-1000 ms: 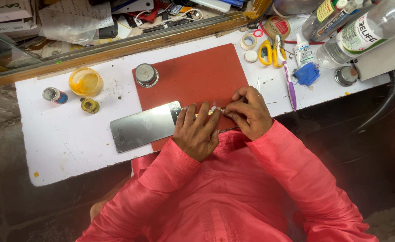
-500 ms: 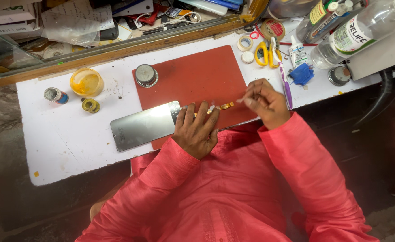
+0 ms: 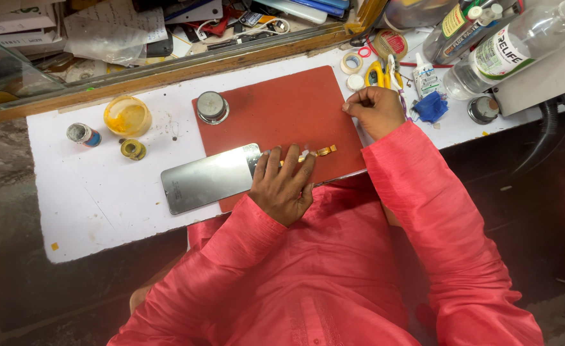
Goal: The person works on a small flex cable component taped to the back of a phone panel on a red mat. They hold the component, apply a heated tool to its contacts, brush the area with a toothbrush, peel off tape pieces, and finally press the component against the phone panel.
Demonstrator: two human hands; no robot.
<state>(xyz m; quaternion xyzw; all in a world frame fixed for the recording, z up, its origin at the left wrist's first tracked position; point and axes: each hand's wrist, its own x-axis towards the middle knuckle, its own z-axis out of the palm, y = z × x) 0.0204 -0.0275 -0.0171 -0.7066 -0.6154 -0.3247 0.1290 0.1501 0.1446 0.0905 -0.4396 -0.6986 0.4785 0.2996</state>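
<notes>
Your left hand (image 3: 287,186) lies flat, fingers spread, pinning the phone screen panel (image 3: 210,177) and its gold flex cable (image 3: 321,152) on the red mat (image 3: 282,115); your right hand (image 3: 376,110) rests loosely curled at the mat's right edge, its grip holding nothing visible, near the yellow scissors (image 3: 377,74) on the counter (image 3: 90,205).

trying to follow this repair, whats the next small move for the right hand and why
Probably bring the right hand back to the gold flex strip. That hand sits closed at the red mat's right edge, beside the yellow scissors, apart from the strip. The left hand pins the silvery phone panel where the strip leaves it, and the strip's free end lies loose on the mat.
</notes>
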